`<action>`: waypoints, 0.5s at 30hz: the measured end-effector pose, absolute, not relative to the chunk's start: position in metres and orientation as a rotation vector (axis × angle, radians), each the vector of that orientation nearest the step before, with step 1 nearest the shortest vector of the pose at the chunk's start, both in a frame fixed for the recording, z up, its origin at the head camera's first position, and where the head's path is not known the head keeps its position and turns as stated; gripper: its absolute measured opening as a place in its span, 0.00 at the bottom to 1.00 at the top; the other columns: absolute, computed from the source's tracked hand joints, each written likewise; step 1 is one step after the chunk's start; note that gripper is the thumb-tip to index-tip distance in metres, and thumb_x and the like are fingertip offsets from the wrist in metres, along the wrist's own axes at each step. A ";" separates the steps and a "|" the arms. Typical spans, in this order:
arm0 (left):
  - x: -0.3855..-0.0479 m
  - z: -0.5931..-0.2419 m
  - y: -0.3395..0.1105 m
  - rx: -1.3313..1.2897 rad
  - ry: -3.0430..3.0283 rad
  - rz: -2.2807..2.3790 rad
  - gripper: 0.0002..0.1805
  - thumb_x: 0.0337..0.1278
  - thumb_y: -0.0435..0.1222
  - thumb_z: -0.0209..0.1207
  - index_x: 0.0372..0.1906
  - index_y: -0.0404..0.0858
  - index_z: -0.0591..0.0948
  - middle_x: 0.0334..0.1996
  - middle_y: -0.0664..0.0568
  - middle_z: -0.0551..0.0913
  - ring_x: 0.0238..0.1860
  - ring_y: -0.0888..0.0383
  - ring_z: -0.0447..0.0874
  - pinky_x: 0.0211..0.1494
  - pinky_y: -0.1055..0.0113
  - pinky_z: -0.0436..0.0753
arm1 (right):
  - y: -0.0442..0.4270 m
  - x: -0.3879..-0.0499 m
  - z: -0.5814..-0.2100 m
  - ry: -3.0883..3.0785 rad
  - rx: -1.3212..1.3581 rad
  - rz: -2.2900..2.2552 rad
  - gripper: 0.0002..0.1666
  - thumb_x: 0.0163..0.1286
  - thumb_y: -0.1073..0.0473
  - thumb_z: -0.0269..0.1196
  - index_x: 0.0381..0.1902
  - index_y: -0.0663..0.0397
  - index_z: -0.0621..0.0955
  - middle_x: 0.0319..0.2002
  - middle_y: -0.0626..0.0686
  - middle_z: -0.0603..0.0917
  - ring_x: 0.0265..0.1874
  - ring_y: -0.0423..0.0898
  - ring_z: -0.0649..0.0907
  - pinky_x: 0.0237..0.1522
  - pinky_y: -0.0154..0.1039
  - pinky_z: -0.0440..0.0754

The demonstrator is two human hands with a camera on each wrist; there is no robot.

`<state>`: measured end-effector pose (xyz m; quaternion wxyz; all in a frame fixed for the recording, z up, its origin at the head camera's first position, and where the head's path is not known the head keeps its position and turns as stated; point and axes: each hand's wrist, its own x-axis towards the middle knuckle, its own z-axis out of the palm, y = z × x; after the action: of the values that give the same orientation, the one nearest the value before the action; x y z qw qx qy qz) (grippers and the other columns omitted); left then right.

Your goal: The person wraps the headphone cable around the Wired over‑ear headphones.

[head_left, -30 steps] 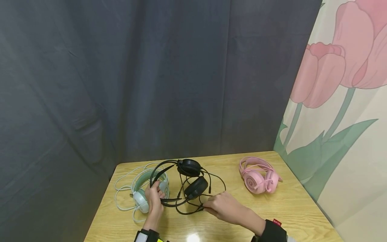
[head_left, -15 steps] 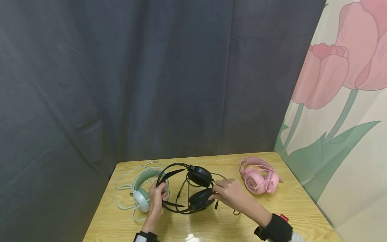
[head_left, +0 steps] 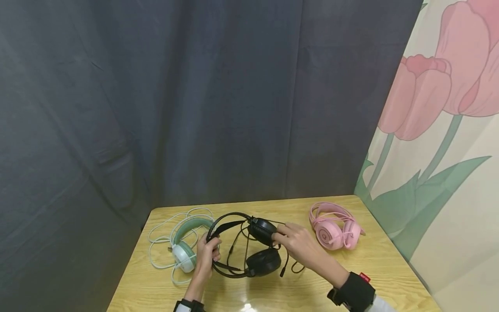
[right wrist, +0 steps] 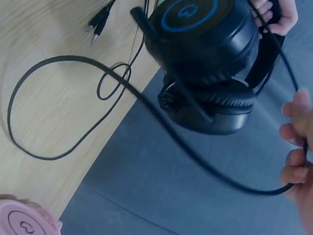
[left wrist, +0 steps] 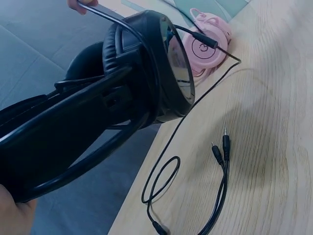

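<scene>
My left hand [head_left: 205, 253] grips the headband of a black headset [head_left: 264, 262], which is held sideways with both ear cups pointing right. In the right wrist view a mic boom [right wrist: 171, 68] crosses in front of the ear cups. My right hand [head_left: 298, 242] is beside the upper ear cup. Up close, the fingers [right wrist: 296, 171] pinch the headset's black cable [right wrist: 166, 125], which bows out in a wide loop. In the left wrist view, two jack plugs [left wrist: 225, 147] on the cable show over the wood surface.
A white and green headset [head_left: 184, 256] with a loose white cable [head_left: 157, 265] lies at the left, partly behind my left hand. At the right of the wooden table [head_left: 312, 290] rests a pink headset [head_left: 329, 234]. A dark curtain [head_left: 234, 108] hangs behind.
The black headset has moved right with my left hand. My right hand has gone from the cable below the cups up and right to beside the upper ear cup.
</scene>
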<state>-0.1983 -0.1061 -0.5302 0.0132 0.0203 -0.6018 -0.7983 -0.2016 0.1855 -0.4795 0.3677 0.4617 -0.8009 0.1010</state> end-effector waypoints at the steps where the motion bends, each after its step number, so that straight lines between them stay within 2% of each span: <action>1: -0.198 -0.530 -0.106 0.055 -1.871 -2.495 0.05 0.55 0.24 0.51 0.36 0.32 0.69 0.16 0.56 0.58 0.12 0.66 0.54 0.15 0.75 0.59 | 0.186 -0.203 -0.479 -2.057 1.175 0.266 0.14 0.72 0.49 0.57 0.29 0.49 0.81 0.25 0.43 0.74 0.20 0.38 0.71 0.19 0.27 0.69; 5: -0.198 -0.532 -0.106 0.015 -1.893 -2.504 0.05 0.54 0.24 0.51 0.34 0.33 0.68 0.14 0.58 0.57 0.11 0.67 0.53 0.15 0.76 0.57 | 0.188 -0.209 -0.478 -2.066 1.108 0.276 0.22 0.63 0.39 0.63 0.20 0.46 0.73 0.18 0.40 0.65 0.15 0.33 0.64 0.15 0.24 0.58; 8: -0.197 -0.534 -0.105 -0.018 -1.933 -2.495 0.05 0.53 0.24 0.51 0.33 0.34 0.68 0.12 0.59 0.58 0.11 0.67 0.52 0.14 0.76 0.56 | 0.187 -0.213 -0.476 -2.068 1.104 0.272 0.23 0.55 0.39 0.68 0.18 0.45 0.71 0.17 0.40 0.65 0.15 0.34 0.63 0.16 0.25 0.56; 9: -0.196 -0.534 -0.105 -0.025 -1.942 -2.493 0.05 0.53 0.24 0.51 0.32 0.34 0.68 0.12 0.59 0.58 0.10 0.67 0.52 0.14 0.76 0.56 | 0.187 -0.214 -0.475 -2.070 1.117 0.268 0.22 0.55 0.41 0.70 0.19 0.46 0.72 0.18 0.40 0.66 0.16 0.35 0.65 0.16 0.25 0.58; 10: -0.196 -0.535 -0.104 -0.025 -1.953 -2.491 0.05 0.53 0.24 0.51 0.32 0.34 0.68 0.12 0.59 0.58 0.11 0.67 0.52 0.15 0.76 0.56 | 0.185 -0.215 -0.474 -2.065 1.135 0.270 0.20 0.59 0.43 0.68 0.21 0.47 0.74 0.19 0.41 0.69 0.17 0.36 0.67 0.17 0.26 0.61; 13: -0.195 -0.538 -0.103 -0.020 -1.991 -2.485 0.05 0.52 0.25 0.52 0.34 0.34 0.70 0.12 0.58 0.58 0.11 0.67 0.52 0.15 0.76 0.57 | 0.182 -0.218 -0.475 -2.065 1.209 0.285 0.08 0.59 0.60 0.71 0.29 0.52 0.80 0.27 0.45 0.75 0.24 0.40 0.73 0.23 0.30 0.72; 15: -0.194 -0.539 -0.102 -0.027 -1.997 -2.501 0.05 0.51 0.25 0.52 0.34 0.34 0.70 0.12 0.58 0.58 0.11 0.67 0.52 0.15 0.76 0.57 | 0.181 -0.219 -0.476 -2.088 1.223 0.297 0.07 0.60 0.69 0.67 0.34 0.54 0.81 0.31 0.47 0.77 0.28 0.43 0.74 0.26 0.34 0.76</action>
<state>-0.1944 -0.1021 -0.5389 -0.0295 -0.0085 -0.6238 -0.7810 -0.2192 0.1809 -0.4764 0.3447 0.4709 -0.8039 0.1146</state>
